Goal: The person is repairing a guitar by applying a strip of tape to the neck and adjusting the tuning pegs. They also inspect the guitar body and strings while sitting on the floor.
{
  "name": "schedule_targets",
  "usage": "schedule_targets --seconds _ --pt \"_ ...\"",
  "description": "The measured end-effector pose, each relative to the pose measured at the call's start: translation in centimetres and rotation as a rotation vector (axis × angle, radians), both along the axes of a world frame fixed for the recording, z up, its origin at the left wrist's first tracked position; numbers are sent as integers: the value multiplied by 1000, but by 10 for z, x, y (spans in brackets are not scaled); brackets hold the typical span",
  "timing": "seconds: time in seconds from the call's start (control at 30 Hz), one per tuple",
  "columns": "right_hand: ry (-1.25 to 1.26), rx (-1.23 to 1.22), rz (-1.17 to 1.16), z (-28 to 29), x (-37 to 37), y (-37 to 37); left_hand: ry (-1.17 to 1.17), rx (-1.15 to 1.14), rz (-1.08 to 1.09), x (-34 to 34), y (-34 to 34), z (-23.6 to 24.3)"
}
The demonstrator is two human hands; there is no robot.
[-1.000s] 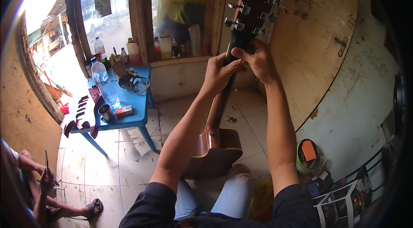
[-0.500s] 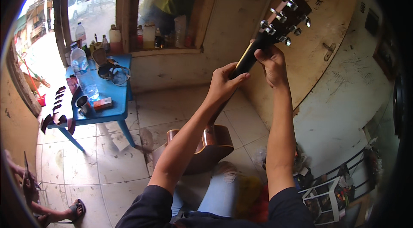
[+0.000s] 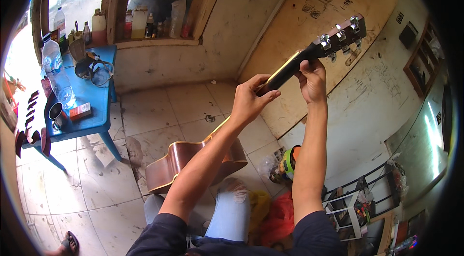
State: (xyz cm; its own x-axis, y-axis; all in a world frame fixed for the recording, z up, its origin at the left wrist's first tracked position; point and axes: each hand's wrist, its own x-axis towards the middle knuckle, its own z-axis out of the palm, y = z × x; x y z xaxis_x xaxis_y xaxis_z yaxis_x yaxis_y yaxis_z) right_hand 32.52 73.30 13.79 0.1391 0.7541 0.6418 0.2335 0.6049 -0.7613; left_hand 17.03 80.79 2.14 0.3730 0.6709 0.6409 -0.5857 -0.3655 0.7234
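An acoustic guitar (image 3: 170, 160) with a reddish-brown glossy body slants up from near my knees, its back and side facing me. My left hand (image 3: 252, 95) wraps round the middle of the dark neck, thumb lying across the back. Higher up, close to the headstock (image 3: 344, 35) with its silver tuning pegs, my right hand (image 3: 312, 80) grips the neck with thumb and bent fingers. My left forearm hides part of the body and the lower neck. The fingertips of both hands are mostly out of sight behind the neck.
At left stands a blue plastic table (image 3: 92, 121) bearing a water bottle (image 3: 57, 75), a metal mug (image 3: 57, 115) and a small box (image 3: 80, 111). A wooden door (image 3: 290, 53) lies beyond the headstock. Low at right is a rack (image 3: 355, 207) of clutter. Another person's sandalled foot (image 3: 71, 243) shows lower left.
The headstock has tilted down to the right, and the guitar's body shows more at lower left. My hands stay on the neck. My view has turned rightward.
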Motion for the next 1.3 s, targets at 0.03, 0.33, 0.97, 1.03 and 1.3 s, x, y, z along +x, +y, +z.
schedule_targets --seconds 0.03,0.33,0.97,1.03,1.3 --pt "-2 -1 -7 0 1 0 -18 -14 0 2 -1 -1" --pt "10 23 -30 -5 0 -2 71 89 74 3 4 1" --pt "24 85 -86 -15 -13 2 71 102 181 9 2 9" --pt "33 85 -79 -16 -12 2 49 102 192 12 1 8" --pt "49 60 -82 -17 -3 -1 -1 0 -161 15 15 4"
